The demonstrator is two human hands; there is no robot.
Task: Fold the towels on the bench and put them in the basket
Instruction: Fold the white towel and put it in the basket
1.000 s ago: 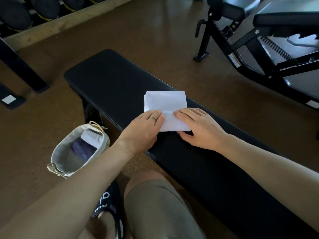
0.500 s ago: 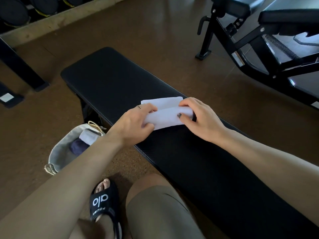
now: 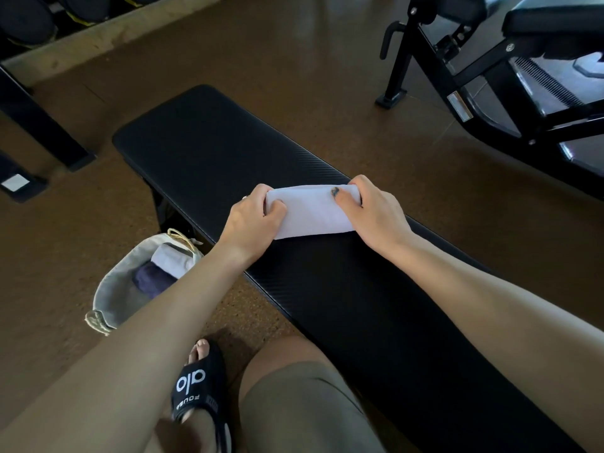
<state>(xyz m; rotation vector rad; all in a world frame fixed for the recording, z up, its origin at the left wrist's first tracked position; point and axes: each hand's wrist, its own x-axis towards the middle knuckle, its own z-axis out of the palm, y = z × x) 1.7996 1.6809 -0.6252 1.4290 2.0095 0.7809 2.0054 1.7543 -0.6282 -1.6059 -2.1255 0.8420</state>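
Hands (image 3: 313, 214) around white towel (image 3: 312, 210)

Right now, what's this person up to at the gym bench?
A person is folding a white towel on a black padded bench. The left hand grips one end and the right hand grips the other, with the towel doubled into a narrow strip lying on the pad. On the floor to the person's left stands a fabric basket that already holds a white folded towel and a dark purple one. The towel on the bench has not yet gone in.
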